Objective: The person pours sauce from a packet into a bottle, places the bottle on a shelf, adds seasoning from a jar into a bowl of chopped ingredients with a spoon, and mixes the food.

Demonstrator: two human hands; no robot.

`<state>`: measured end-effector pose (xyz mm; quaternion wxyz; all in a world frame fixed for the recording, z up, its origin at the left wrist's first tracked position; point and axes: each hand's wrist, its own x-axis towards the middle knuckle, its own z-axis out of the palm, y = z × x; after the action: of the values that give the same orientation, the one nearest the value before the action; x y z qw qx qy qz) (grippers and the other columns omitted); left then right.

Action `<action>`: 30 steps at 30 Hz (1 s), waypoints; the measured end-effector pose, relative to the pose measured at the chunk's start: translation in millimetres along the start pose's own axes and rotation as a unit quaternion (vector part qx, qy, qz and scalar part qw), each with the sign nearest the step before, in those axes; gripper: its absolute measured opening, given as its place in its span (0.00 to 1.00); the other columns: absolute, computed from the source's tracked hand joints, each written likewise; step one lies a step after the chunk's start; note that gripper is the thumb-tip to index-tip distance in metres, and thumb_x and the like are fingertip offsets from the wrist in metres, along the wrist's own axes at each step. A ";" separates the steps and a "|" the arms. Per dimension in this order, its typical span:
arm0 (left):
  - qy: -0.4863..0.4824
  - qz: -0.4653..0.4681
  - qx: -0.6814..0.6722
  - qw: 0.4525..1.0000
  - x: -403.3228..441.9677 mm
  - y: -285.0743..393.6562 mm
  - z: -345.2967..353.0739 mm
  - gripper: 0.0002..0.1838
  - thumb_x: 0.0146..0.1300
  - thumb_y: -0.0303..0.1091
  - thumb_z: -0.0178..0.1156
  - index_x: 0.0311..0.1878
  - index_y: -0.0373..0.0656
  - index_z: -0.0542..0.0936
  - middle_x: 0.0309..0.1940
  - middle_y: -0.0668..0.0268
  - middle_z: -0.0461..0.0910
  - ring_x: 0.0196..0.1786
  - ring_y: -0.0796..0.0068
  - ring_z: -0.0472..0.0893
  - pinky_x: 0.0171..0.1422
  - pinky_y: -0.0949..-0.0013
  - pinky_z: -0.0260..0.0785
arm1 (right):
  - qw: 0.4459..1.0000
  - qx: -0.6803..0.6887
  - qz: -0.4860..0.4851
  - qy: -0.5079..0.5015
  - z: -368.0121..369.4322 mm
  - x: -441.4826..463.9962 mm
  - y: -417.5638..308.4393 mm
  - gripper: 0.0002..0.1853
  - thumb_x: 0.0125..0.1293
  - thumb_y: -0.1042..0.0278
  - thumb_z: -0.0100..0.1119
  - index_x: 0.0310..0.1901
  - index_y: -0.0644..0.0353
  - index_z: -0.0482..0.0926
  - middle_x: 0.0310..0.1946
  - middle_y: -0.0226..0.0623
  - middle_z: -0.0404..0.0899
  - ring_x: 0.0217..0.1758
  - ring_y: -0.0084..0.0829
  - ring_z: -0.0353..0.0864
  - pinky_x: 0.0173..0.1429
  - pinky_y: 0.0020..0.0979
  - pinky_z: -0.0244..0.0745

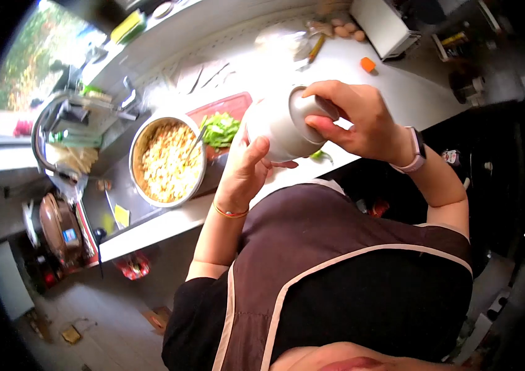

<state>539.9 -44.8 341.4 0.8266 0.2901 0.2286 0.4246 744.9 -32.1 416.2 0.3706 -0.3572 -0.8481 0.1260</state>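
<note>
A pale grey, round container [284,127] with a stepped body is held tilted in front of my chest, above the counter. My right hand [355,117] pinches the round end piece of it between thumb and fingers. Against its left side rests my left hand [251,164], thumb raised and fingers curving underneath, partly hidden. What is inside the container cannot be seen. To the left stands a large metal bowl [133,162] full of diced, pale mixed food, with a spoon [199,140] in it. Chopped green vegetable [220,130] lies on a reddish cutting board [237,104] close to my left hand.
A faucet [41,127] and sink are at the left. Toward the back of the counter [420,102] lie eggs [349,29], an orange piece [367,64] and a yellow-handled tool [317,48]. A green pepper [320,155] lies near the front edge.
</note>
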 end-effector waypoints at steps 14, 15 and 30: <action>-0.225 0.113 0.238 0.938 191.0 -85.9 193.4 0.53 0.57 0.57 0.60 0.72 0.61 0.32 0.72 0.55 0.43 0.68 0.55 0.60 0.63 0.51 0.64 | 0.887 0.201 0.256 0.327 -174.8 -102.8 132.2 0.44 0.50 0.46 0.70 0.61 0.61 0.57 0.50 0.41 0.68 0.48 0.33 0.74 0.49 0.33 0.77; -0.230 0.117 0.266 0.929 192.5 -87.4 197.7 0.51 0.59 0.57 0.57 0.72 0.61 0.31 0.72 0.55 0.42 0.68 0.54 0.60 0.64 0.51 0.62 | 0.867 0.233 0.242 0.369 -199.8 -103.5 137.4 0.42 0.49 0.46 0.71 0.58 0.61 0.60 0.48 0.40 0.69 0.48 0.32 0.74 0.50 0.34 0.76; -0.012 0.000 0.355 0.935 140.7 -64.1 113.6 0.30 0.66 0.41 0.54 0.67 0.41 0.58 0.54 0.53 0.72 0.46 0.66 0.80 0.49 0.67 0.72 | 0.776 -0.456 0.233 0.367 -478.1 -65.9 310.4 0.31 0.52 0.57 0.67 0.55 0.57 0.65 0.51 0.44 0.75 0.51 0.46 0.74 0.56 0.38 0.68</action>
<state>722.6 10.1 362.4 0.6722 0.5700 0.3545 0.3124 1278.5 118.8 563.8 0.4070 -0.6901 -0.4966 -0.3341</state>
